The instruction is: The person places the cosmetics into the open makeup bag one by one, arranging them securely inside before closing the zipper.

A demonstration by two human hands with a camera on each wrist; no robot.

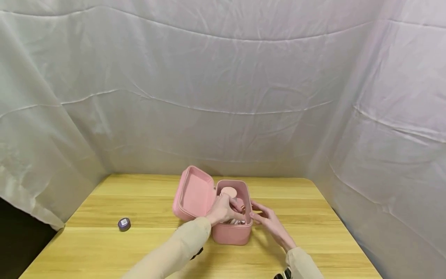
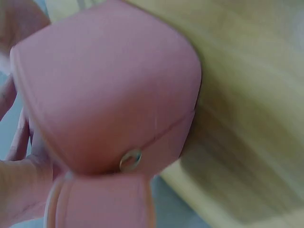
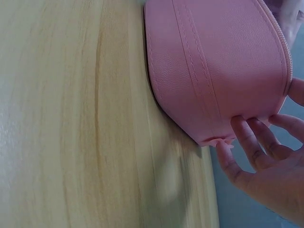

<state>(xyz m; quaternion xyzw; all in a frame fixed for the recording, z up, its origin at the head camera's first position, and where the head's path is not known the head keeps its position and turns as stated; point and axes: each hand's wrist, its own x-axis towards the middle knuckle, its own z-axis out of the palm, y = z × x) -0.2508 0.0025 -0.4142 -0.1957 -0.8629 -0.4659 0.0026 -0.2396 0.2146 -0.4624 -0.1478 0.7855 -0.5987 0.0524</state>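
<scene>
Pink case (image 1: 231, 232) stands mid-table (image 1: 313, 240), lid (image 1: 193, 193) swung open toward 9 o'clock; left hand (image 1: 223, 210) reaches inside, fingers curled round small items I cannot identify; right hand (image 1: 270, 221) rests at the 3 o'clock wall, fingers relaxed and apart. Case looks partly filled, a round pink container (image 1: 229, 191) at its 12 o'clock end; purple jar (image 1: 124, 223) sits well apart at 9 o'clock, outside; lid not yet closed.

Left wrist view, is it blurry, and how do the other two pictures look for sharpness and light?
Left wrist view: soft and smeared, the pink case close to the lens, the table streaked. Right wrist view: sharper, stitching on the case readable, the right hand at its edge. Head view: even, diffuse light, faint shadows, wide-angle bending of the backdrop.
</scene>
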